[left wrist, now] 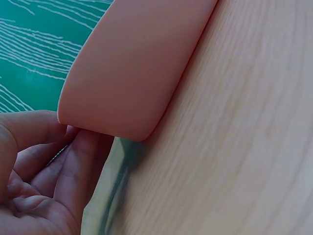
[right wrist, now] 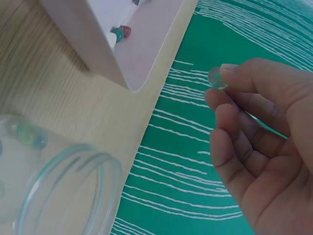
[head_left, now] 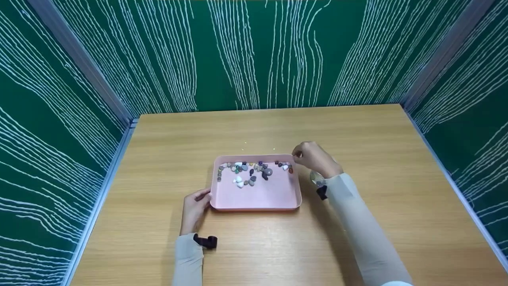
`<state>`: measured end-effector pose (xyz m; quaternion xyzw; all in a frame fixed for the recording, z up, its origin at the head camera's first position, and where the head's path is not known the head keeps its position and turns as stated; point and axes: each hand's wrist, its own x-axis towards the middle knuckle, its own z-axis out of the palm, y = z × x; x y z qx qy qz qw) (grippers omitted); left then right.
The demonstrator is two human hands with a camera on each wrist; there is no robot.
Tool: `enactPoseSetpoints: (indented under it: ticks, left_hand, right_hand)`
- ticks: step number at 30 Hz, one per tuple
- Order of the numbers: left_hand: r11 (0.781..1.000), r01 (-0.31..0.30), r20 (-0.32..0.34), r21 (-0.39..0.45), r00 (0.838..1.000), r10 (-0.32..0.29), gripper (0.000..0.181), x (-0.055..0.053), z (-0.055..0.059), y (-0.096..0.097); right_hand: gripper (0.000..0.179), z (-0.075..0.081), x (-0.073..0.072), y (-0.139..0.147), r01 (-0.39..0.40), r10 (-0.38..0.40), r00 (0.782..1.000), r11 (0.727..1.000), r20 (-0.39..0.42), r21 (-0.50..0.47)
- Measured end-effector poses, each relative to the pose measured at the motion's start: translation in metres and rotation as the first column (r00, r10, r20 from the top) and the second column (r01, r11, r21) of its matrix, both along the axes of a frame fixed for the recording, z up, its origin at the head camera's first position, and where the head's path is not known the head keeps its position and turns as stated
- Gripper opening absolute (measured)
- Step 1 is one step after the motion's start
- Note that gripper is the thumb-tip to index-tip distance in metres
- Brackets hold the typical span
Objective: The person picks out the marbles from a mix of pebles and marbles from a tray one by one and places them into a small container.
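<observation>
A pink tray (head_left: 256,198) rests on the wooden table, with small coloured stones (head_left: 240,180) gathered mostly along its far half. My left hand (head_left: 194,208) holds the tray's left wall close to the front corner, its thumb and fingers at the edge in the left wrist view. Above the tray's far right corner, my right hand (head_left: 315,159) pinches a clear greenish glass marble (right wrist: 216,78) between thumb and index finger, the other fingers loosely curled. Beside the tray, under the right wrist, is a clear glass jar (right wrist: 73,191) with a few marbles (right wrist: 32,134) inside.
Tiny yellowish bits (head_left: 245,142) lie on the table (head_left: 178,151) beyond the tray. Green panels (head_left: 222,79) with white wavy lines stand at the back and both sides, joined by grey metal posts (head_left: 85,59).
</observation>
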<state>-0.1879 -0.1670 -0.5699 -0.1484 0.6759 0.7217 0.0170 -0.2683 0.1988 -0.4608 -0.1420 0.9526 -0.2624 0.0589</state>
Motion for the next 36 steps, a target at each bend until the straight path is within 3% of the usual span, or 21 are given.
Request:
enactPoseSetpoints:
  ticks: [22,29,36]
  left_hand:
    - [0.999,0.005,0.031,-0.052,1.0,-0.003,0.031,-0.001,0.0,-0.001]
    - [1.0,0.01,-0.015,-0.021,1.0,-0.01,0.03,0.001,0.0,-0.001]
    - [1.0,0.005,-0.007,-0.01,1.0,-0.005,0.029,0.0,0.0,-0.001]
  right_hand:
    - [0.018,-0.007,0.014,0.05,0.072,-0.07,0.995,0.997,0.069,-0.031]
    - [0.015,-0.01,0.014,0.069,0.007,-0.007,1.0,0.999,0.003,-0.043]
    - [0.016,-0.013,0.019,0.079,0.026,-0.021,0.996,0.998,0.082,-0.06]
